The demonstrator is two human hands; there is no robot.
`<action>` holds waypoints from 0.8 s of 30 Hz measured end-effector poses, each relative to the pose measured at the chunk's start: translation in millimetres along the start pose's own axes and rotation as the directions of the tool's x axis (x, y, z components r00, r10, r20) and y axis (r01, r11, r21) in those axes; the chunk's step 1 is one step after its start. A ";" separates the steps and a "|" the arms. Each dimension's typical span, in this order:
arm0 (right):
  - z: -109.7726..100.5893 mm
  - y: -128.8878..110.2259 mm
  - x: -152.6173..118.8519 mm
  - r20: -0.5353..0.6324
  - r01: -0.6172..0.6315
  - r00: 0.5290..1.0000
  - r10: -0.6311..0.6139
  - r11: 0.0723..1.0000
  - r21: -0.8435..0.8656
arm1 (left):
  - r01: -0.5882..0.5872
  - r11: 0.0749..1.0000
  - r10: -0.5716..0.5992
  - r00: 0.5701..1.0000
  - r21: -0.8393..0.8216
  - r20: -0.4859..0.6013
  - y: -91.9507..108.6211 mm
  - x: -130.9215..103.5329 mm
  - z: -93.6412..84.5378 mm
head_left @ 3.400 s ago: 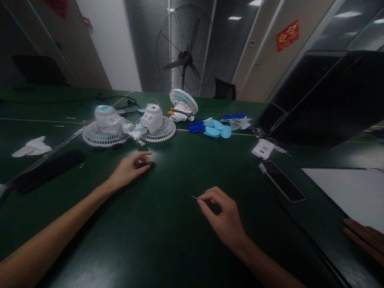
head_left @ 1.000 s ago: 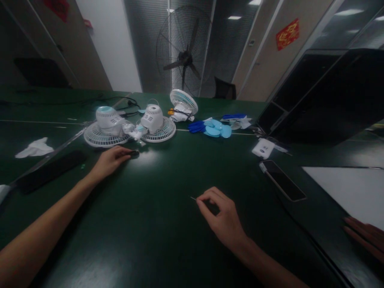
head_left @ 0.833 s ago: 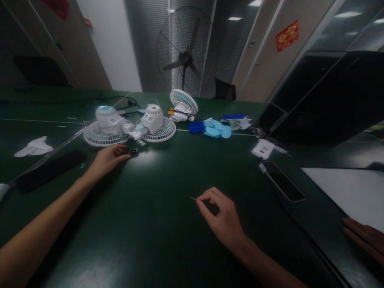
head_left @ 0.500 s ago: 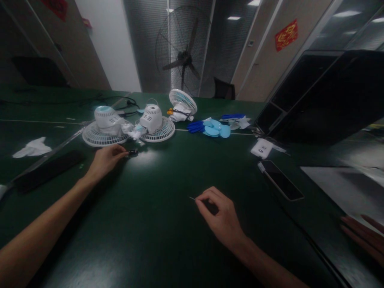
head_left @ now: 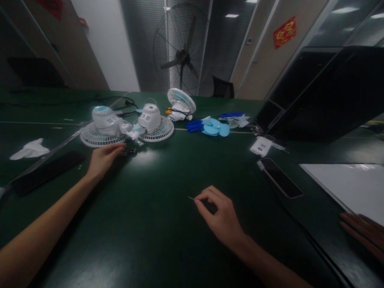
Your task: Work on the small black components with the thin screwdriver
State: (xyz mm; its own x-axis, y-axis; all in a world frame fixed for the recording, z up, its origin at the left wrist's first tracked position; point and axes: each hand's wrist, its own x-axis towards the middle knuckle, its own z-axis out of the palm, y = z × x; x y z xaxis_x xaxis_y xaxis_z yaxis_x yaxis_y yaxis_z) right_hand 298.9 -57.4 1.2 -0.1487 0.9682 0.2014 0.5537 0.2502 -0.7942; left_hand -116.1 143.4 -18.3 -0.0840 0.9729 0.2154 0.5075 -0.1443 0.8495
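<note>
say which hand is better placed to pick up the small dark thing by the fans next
Left, probably: the left hand is beside the small dark thing; the right hand is farther away, pinching a thin rod.

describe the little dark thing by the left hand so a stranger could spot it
On the green table, find the two white fans lying face down. Just in front of them, beside the left hand, sits the little dark thing. It is small and glossy, unlike the long, dull black slab farther left.
</note>
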 end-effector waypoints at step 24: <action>2.0 0.3 0.2 0.006 -0.013 1.000 0.013 1.000 -0.004 | -0.061 0.981 0.033 0.988 0.185 0.152 4.2 2.9 8.6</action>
State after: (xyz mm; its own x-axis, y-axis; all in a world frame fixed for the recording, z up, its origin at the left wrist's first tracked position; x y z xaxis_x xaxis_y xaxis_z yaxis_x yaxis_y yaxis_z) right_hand 297.4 -57.2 -0.1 -0.1464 0.9714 0.1872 0.5593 0.2374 -0.7942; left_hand -106.9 147.2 -18.3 0.0638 0.9837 0.1679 0.6618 -0.1676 0.7307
